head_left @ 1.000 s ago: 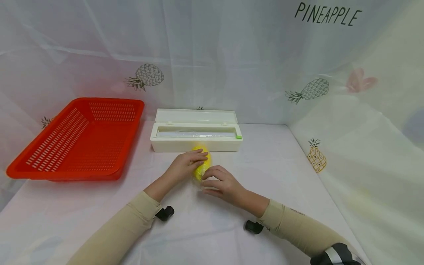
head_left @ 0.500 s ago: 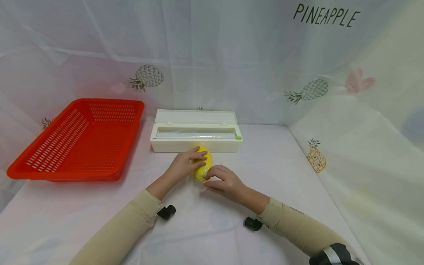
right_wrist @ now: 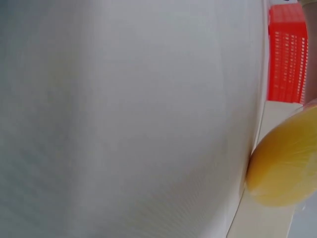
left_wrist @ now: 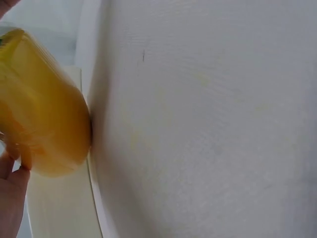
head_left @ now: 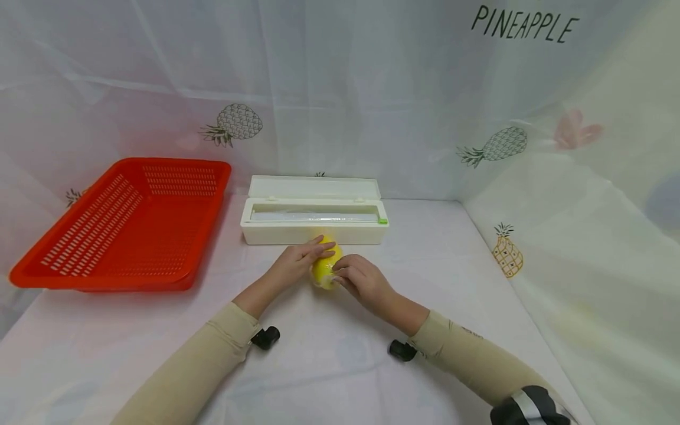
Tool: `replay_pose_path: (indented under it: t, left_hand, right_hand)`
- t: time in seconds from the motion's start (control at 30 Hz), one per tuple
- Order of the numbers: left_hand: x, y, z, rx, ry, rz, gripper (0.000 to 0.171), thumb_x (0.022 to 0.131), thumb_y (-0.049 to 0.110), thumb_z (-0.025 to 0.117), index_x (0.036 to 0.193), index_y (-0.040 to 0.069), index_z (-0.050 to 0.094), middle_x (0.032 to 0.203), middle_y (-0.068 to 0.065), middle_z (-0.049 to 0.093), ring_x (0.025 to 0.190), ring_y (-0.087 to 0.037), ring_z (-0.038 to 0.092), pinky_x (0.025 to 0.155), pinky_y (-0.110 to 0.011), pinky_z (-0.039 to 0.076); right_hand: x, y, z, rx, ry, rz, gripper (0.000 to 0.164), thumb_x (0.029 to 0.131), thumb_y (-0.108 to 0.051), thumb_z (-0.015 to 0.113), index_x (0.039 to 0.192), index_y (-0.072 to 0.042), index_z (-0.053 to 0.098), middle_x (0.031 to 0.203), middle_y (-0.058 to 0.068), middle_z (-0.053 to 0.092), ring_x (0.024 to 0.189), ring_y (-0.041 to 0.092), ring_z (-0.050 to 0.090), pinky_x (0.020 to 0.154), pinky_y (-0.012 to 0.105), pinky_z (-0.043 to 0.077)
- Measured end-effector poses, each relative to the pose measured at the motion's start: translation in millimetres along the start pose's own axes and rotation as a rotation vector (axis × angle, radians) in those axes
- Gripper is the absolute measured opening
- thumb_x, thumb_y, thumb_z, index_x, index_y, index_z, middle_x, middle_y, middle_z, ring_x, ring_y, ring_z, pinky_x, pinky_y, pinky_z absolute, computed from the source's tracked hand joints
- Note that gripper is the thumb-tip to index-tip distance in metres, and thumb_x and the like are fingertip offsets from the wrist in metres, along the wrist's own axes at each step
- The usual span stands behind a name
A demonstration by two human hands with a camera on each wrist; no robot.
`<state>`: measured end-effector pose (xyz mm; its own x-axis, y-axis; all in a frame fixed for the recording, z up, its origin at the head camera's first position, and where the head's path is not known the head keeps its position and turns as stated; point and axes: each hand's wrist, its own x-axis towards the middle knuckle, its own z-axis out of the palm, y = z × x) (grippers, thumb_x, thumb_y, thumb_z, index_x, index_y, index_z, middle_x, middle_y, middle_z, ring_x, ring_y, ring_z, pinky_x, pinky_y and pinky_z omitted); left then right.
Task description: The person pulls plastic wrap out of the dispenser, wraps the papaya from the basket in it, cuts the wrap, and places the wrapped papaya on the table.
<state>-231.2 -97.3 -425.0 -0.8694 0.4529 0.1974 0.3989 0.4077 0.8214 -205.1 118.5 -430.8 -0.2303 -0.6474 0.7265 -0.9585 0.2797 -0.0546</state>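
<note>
A yellow, rounded oblong fruit (head_left: 323, 270) in clear plastic wrap lies on the table just in front of the white wrap box. My left hand (head_left: 289, 265) holds it from the left, fingers across its top; in the left wrist view the thumb and a finger (left_wrist: 15, 181) press its side. At its near right end my right hand (head_left: 366, 286) pinches the loose plastic wrap, fingertips bunched together. The right wrist view shows the fruit (right_wrist: 285, 163) low on the right, with the right fingers out of sight.
Behind the fruit stands the white wrap box (head_left: 313, 236), lid raised, with a roll of clear film (head_left: 313, 216) inside and a green tab at its right. A red perforated basket (head_left: 159, 236) sits at the left. White printed cloth hangs behind.
My right hand has shifted up and slightly right along the fruit, its fingers drawing together on the wrap. The left hand stays on the fruit, which has turned slightly. Box and basket keep their places.
</note>
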Motion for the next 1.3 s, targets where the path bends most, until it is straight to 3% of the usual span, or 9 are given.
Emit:
replay_pose_path:
  t: [0.13,0.23,0.37,0.5,0.57,0.77,0.9,1.07,1.3]
  left_hand:
    - [-2.3,-0.5,-0.4,-0.012,-0.038,0.079,0.039,0.106,0.028,0.04,0.123,0.005,0.067,0.137,0.0,0.056,0.142,-0.022,0.031,0.115,-0.045,0.022]
    - [-3.6,-1.0,-0.2,-0.015,-0.061,0.143,0.048,0.103,0.037,0.039,0.123,0.002,0.066,0.137,-0.004,0.056,0.142,-0.026,0.03,0.115,-0.047,0.021]
    - [-3.6,-2.1,1.7,-0.001,-0.084,0.184,0.06,0.095,0.049,0.045,0.124,0.001,0.065,0.138,-0.007,0.055,0.142,-0.028,0.029,0.114,-0.048,0.023]
    - [-3.3,-0.8,4.6,0.032,-0.075,0.144,0.049,0.087,0.035,0.069,0.126,0.005,0.065,0.138,-0.002,0.055,0.142,-0.024,0.03,0.113,-0.048,0.026]
    - [-3.3,0.1,6.3,0.056,-0.057,0.116,0.05,0.081,0.028,0.078,0.126,0.008,0.066,0.139,0.0,0.055,0.141,-0.022,0.032,0.113,-0.048,0.027]
    - [-4.6,1.5,8.6,0.029,0.012,0.012,0.061,0.074,0.033,0.085,0.13,0.019,0.065,0.142,0.001,0.052,0.139,-0.017,0.036,0.112,-0.046,0.028]
    - [-5.7,1.6,6.5,-0.024,0.036,-0.024,0.06,0.075,0.031,0.085,0.129,0.017,0.064,0.143,0.0,0.051,0.139,-0.02,0.036,0.113,-0.048,0.027]
    - [-5.3,4.3,3.6,-0.084,0.036,-0.028,0.032,0.08,0.02,0.082,0.099,0.01,0.058,0.137,0.0,0.057,0.14,-0.022,0.035,0.113,-0.049,0.025]
    - [-2.2,6.3,5.4,0.11,0.041,0.114,0.024,0.087,0.02,0.075,0.079,0.012,0.054,0.131,-0.009,0.055,0.127,-0.031,0.048,0.102,-0.047,0.042]
  right_hand:
    - [0,3,3,-0.004,-0.02,0.076,0.015,0.098,-0.014,0.059,0.096,-0.001,0.053,0.091,0.009,0.06,0.088,0.024,0.059,0.083,0.03,0.053]
    - [1,4,5,-0.016,-0.022,0.151,0.022,0.101,-0.023,0.049,0.094,-0.003,0.051,0.087,0.008,0.057,0.083,0.022,0.056,0.077,0.029,0.052]
    - [2,4,8,-0.024,0.0,0.252,0.016,0.098,-0.015,0.059,0.09,-0.002,0.052,0.082,0.007,0.056,0.076,0.02,0.054,0.068,0.03,0.05]
    - [4,3,11,-0.028,0.019,0.365,0.015,0.087,0.0,0.069,0.089,-0.001,0.054,0.079,0.007,0.059,0.071,0.018,0.054,0.063,0.03,0.048]
    - [5,3,12,-0.008,0.035,0.416,0.015,0.087,0.001,0.069,0.09,-0.001,0.055,0.079,0.006,0.06,0.069,0.016,0.053,0.06,0.029,0.048]
    - [8,7,13,0.157,0.082,0.54,0.01,0.089,-0.004,0.069,0.085,-0.004,0.06,0.074,0.001,0.061,0.067,0.012,0.052,0.058,0.025,0.045]
    - [9,11,10,0.213,0.102,0.502,0.014,0.086,-0.003,0.072,0.08,-0.007,0.06,0.076,-0.001,0.058,0.071,0.012,0.053,0.061,0.025,0.047]
    - [6,17,8,0.157,0.041,0.442,0.016,0.086,-0.002,0.072,0.083,-0.007,0.057,0.076,-0.001,0.053,0.07,0.013,0.048,0.06,0.029,0.046]
    - [6,19,11,0.148,-0.041,0.453,0.012,0.089,-0.003,0.068,0.087,-0.004,0.057,0.073,-0.001,0.053,0.065,0.011,0.044,0.056,0.026,0.041]
